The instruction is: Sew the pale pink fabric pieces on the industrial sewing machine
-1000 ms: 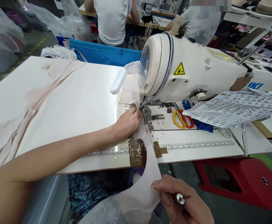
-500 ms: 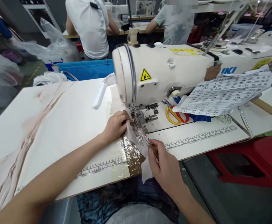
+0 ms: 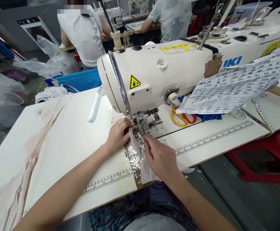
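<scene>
My left hand (image 3: 117,136) is closed at the needle area of the white sewing machine (image 3: 151,70), its fingertips pinching a pale fabric strip (image 3: 134,141). My right hand (image 3: 161,157) is closed around slim metal tweezers (image 3: 140,130), whose tips point toward the presser foot; most of the tool is hidden by the fingers. Below the right hand, a pale fabric piece (image 3: 147,171) hangs toward the table's front edge. Shiny clear tape (image 3: 133,157) covers the tabletop between my hands.
Yellow-and-red-handled scissors (image 3: 179,118) lie under the machine arm. A handwritten sheet (image 3: 233,86) hangs from the machine. Pinkish fabric (image 3: 34,154) trails along the table's left side. A red stool (image 3: 265,157) stands at right. Two people sit beyond the machine.
My right hand has moved up and left, bringing the tweezers closer to the presser foot. The left hand stays by the needle with the fabric. The camera view has shifted.
</scene>
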`<state>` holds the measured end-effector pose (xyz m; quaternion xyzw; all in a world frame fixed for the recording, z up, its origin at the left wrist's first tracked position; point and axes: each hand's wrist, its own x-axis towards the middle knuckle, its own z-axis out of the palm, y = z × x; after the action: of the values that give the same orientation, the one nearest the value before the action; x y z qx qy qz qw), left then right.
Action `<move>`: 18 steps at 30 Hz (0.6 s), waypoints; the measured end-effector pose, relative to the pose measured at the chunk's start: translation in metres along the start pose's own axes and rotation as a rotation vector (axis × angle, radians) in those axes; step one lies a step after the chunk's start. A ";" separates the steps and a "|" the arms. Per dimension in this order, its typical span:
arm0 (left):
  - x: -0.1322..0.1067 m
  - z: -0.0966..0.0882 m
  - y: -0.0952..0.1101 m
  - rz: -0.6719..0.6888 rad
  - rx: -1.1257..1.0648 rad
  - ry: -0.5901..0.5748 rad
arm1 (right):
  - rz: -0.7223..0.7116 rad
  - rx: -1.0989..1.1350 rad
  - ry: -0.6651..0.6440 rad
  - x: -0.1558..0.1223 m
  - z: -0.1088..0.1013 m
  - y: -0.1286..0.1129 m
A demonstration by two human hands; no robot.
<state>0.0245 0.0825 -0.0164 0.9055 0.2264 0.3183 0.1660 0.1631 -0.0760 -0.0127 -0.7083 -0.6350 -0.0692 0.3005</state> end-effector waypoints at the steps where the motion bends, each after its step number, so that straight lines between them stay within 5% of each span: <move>1: 0.000 0.000 0.000 0.007 0.005 0.001 | 0.004 -0.004 -0.005 0.001 0.000 0.000; 18: 0.005 -0.004 0.000 -0.048 -0.092 -0.035 | 0.002 -0.003 0.000 -0.001 0.001 0.000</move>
<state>0.0257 0.0857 -0.0109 0.8967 0.2301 0.3083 0.2188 0.1625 -0.0765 -0.0136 -0.7092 -0.6343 -0.0698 0.2997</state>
